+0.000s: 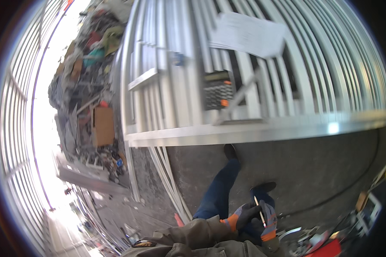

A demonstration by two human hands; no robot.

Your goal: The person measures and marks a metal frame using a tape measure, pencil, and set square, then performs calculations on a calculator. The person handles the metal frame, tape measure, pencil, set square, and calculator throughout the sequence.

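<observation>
Both my hands wear grey-and-dark work gloves with orange cuffs and are held close together low in front of my body. A thin pale pencil [262, 216] slants between them, its tip pointing up and away from me. My right hand [269, 215] is closed with the pencil along the inner side of its fingers. Against it, my left hand [246, 215] has its dark fingers curled in beside the pencil; what they grip is hidden. Beyond the hands, on a rack of metal profiles [330, 85], lie a black calculator [218, 89] with orange keys and white paper sheets [248, 34].
The rack's front rail [287, 132] crosses ahead of my legs. Long pale bars [170, 177] lean down from it at the left. A scrap heap with a cardboard box [103, 126] lies further left. A dark cable [330, 200] runs over the floor, and a red object [326, 249] sits lower right.
</observation>
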